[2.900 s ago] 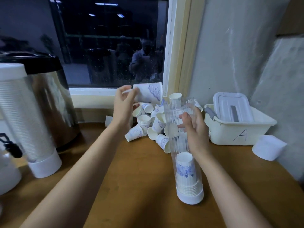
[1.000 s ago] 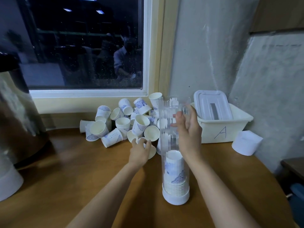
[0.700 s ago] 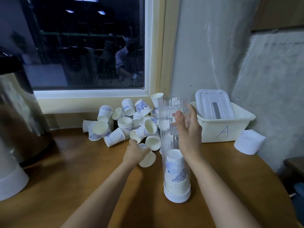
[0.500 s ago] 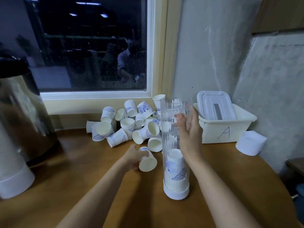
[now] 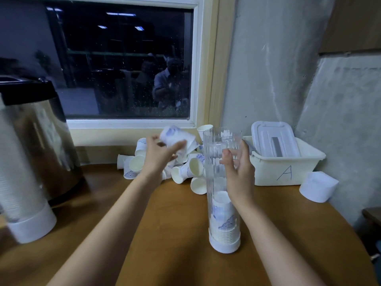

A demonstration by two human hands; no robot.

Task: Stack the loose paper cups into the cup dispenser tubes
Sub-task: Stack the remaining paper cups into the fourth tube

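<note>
A clear ribbed dispenser tube (image 5: 221, 162) stands upright on the wooden table on a white base (image 5: 224, 243), with a stack of white, blue-patterned cups (image 5: 222, 219) in its lower part. My right hand (image 5: 239, 172) grips the tube around its middle. My left hand (image 5: 158, 155) holds one paper cup (image 5: 175, 138) lifted and tilted, blurred, left of the tube's open top. A pile of loose paper cups (image 5: 185, 170) lies against the window ledge behind.
A steel urn with a black lid (image 5: 39, 131) and a second, cup-filled dispenser tube (image 5: 20, 182) stand at the left. A cream bin marked "A" (image 5: 288, 168) with a lid in it and a white cap (image 5: 318, 189) sit at the right by the wall.
My left hand took a cup from the pile's near edge on the table and raised it to about the tube's top. My right hand stayed on the tube.
</note>
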